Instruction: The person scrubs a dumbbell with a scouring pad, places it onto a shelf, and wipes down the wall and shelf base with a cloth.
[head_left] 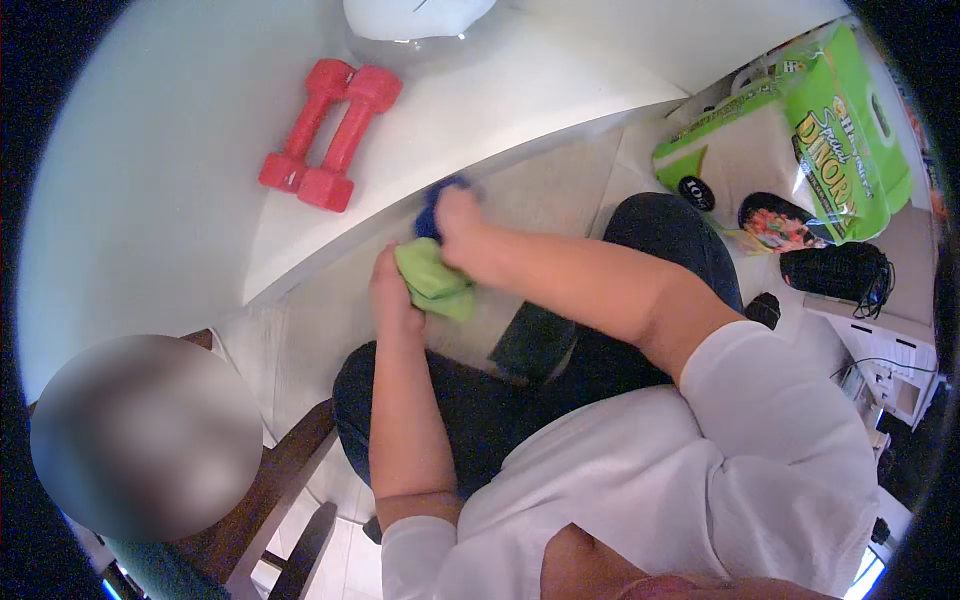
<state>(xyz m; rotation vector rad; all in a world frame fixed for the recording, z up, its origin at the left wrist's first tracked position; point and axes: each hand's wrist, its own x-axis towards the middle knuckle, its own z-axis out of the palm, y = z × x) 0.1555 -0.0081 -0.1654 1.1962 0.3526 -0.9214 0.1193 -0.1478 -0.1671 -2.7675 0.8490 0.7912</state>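
A light green cloth [435, 280] is bunched up in front of my crossed legs. My left hand [392, 288] is closed on its left side. Just above and to the right, my right hand [462, 225] is closed round a dark blue thing [430, 215], partly hidden and smeared by motion, so its kind is unclear. The heel of this hand is close to the green cloth; I cannot tell if they touch. A dark, flat, square-cornered thing [535, 342] lies by my legs, below both hands.
Two red dumbbells [335, 135] lie side by side on a white ledge [480, 120]. A green and clear rice bag [800, 150] stands at right, beside a black speaker-like thing [835, 275]. Dark wooden furniture [285, 460] and a blurred round area are at left.
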